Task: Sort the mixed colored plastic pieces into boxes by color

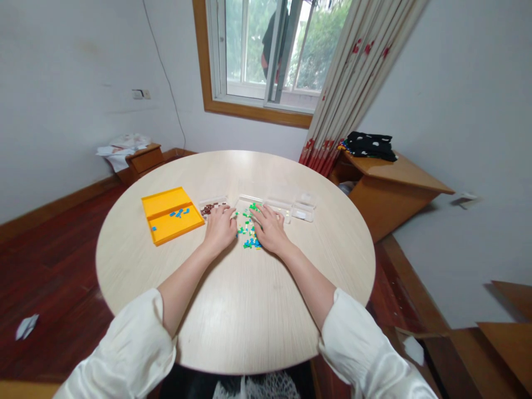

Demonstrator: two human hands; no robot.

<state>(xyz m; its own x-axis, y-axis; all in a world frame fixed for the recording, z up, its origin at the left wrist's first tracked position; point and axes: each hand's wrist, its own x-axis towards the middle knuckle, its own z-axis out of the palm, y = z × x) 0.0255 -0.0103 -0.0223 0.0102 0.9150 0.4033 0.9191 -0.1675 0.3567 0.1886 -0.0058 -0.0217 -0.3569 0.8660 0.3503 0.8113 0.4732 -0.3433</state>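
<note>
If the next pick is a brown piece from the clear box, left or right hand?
Left, probably. The left hand is right beside the brown pieces in their clear box; the right hand is farther off, on the other side of the loose green and blue pieces.

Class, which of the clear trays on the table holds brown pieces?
The leftmost clear tray, between the yellow box and the other trays. Brown pieces show in it and in none of the others.
</note>
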